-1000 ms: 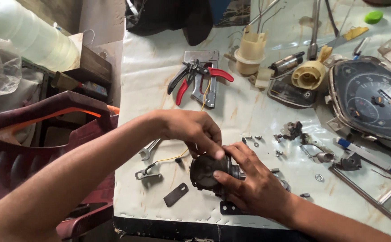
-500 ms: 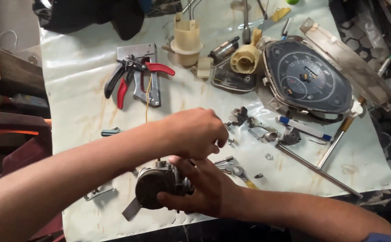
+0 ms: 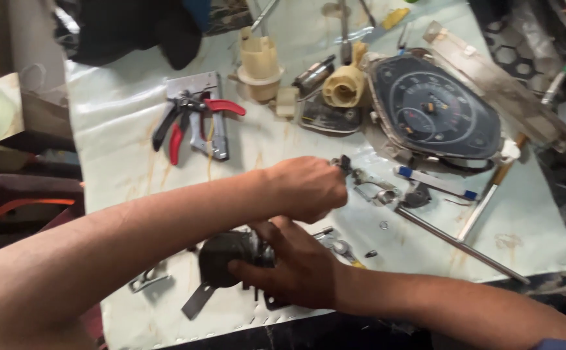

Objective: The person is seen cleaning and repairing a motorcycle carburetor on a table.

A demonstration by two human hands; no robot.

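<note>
White sheeting [image 3: 134, 123], stained and creased, covers the workbench; a dark red chair [image 3: 17, 201] stands at its left edge and dark clutter lies along the far side.

Count, left to right: one pair of red-handled pliers [image 3: 189, 123] lying on one flat metal tool [image 3: 208, 120]; two cream plastic housings [image 3: 259, 65] [image 3: 344, 84]; one speedometer cluster [image 3: 435, 113], dial up; one long metal rod [image 3: 458, 243]; several loose screws and small brackets [image 3: 380, 191] between them.

One dark round motor-like component [image 3: 224, 259] sits at the near edge of the bench, left of centre. Its long axis runs roughly left to right, the rounded end pointing left. A flat metal tab [image 3: 199, 301] hangs from it toward the near-left corner.

Right hand [image 3: 296, 266]: closed around the component's right end, fingers wrapped over it. Left hand [image 3: 309, 188]: curled into a loose fist just above the right hand, pinching a small dark part [image 3: 343, 164] at its fingertips.
</note>
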